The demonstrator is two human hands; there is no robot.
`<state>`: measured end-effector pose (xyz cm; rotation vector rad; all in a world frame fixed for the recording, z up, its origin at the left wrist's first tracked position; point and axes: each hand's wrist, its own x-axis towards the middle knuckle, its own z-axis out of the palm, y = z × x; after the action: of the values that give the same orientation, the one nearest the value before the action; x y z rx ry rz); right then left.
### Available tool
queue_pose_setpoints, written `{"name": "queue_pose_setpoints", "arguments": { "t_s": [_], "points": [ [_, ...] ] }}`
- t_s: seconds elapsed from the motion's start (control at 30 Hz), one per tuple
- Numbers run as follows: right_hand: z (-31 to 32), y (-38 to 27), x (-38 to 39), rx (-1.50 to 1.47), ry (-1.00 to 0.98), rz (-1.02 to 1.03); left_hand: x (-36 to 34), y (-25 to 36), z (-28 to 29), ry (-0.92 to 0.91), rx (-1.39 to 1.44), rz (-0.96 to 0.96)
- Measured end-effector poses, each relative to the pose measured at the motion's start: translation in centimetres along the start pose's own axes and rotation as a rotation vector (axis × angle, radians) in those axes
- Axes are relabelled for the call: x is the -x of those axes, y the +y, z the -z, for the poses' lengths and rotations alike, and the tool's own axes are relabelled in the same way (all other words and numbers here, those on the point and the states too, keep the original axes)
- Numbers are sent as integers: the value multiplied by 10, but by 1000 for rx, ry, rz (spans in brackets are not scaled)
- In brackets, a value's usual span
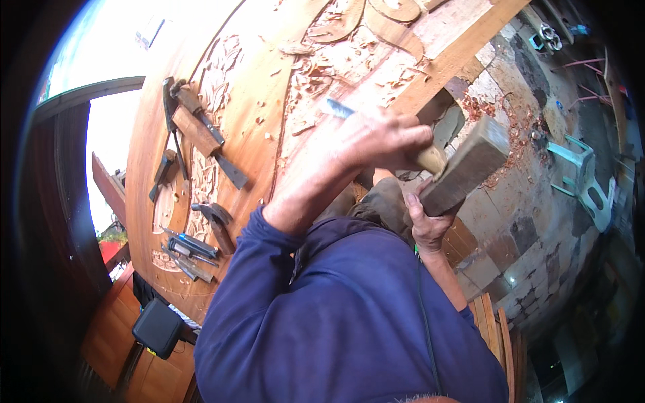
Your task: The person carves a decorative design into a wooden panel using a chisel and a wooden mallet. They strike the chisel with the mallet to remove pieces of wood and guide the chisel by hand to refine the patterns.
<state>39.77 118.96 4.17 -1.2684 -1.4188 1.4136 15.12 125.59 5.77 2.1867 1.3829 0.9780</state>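
Observation:
A chisel (430,160) is gripped in my left hand (373,138), its bluish metal end (338,108) pointing up and left over a carved wooden panel (265,101). The hand is slightly smeared by motion. My right hand (432,228) is closed around the lower end of a thick rectangular wooden block (468,166), thumb against its side. The chisel's wooden handle end meets or nearly meets the block; which of these I cannot tell. Curled shavings (312,77) lie over the panel's relief carving.
On the panel's left lie a wide wooden-handled chisel (196,131), a hammer (216,220) and several slim tools (191,247). A black case (158,327) sits at lower left. A pale green plastic stool (584,176) stands on the tiled floor (537,221) at right, near scattered shavings (517,138).

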Motion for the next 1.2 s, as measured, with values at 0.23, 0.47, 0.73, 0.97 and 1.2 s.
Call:
{"name": "queue_pose_setpoints", "arguments": {
  "t_s": [0.23,0.47,0.73,0.97,1.2],
  "points": [
    [61,19,-2,104,163,8,8,14,22,124,-236,489],
    [86,10,-51,186,106,68,70,38,65,84,-513,1052],
    [80,-57,-232,456,-85,187,112,120,40,89,-429,1349],
    [76,-88,-391,1035,-178,427,132,183,18,285,-475,1421],
    [29,-96,-457,1217,-211,685,165,208,34,1044,-410,1606]
  ]
}}
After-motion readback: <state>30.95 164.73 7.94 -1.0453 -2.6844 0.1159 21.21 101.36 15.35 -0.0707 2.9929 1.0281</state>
